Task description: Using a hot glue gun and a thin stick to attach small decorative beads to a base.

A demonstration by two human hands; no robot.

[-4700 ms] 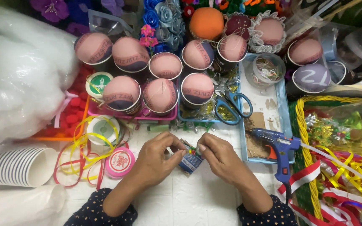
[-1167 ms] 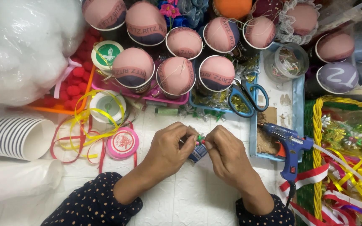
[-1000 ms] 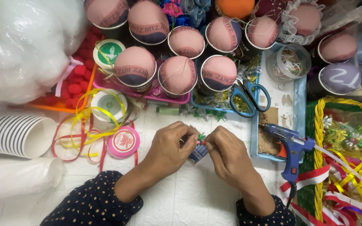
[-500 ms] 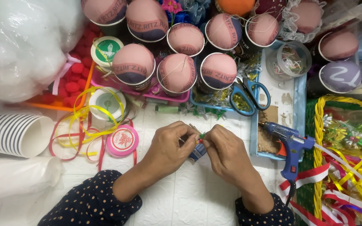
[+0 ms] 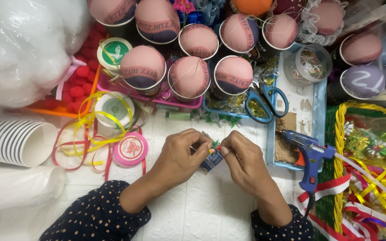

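White tiled tabletop [image 5: 202, 209], crowded with craft supplies | left hand [image 5: 182, 156] and right hand [image 5: 244, 160] pinch a small blue ornament [image 5: 211, 159] between fingertips at centre, steadying it for fine work | blue glue gun [image 5: 307, 154] rests just right, scissors [image 5: 264, 102] beyond.

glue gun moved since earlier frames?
No. The glue gun lies on the blue tray's corner as before, right of the scissors; only the camera shifted.

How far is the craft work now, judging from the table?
Done: many cups topped with pink balls stand at the back. In hand: left hand and right hand pinch a small decoration together. Left: a stack of bare paper cups lies unused.
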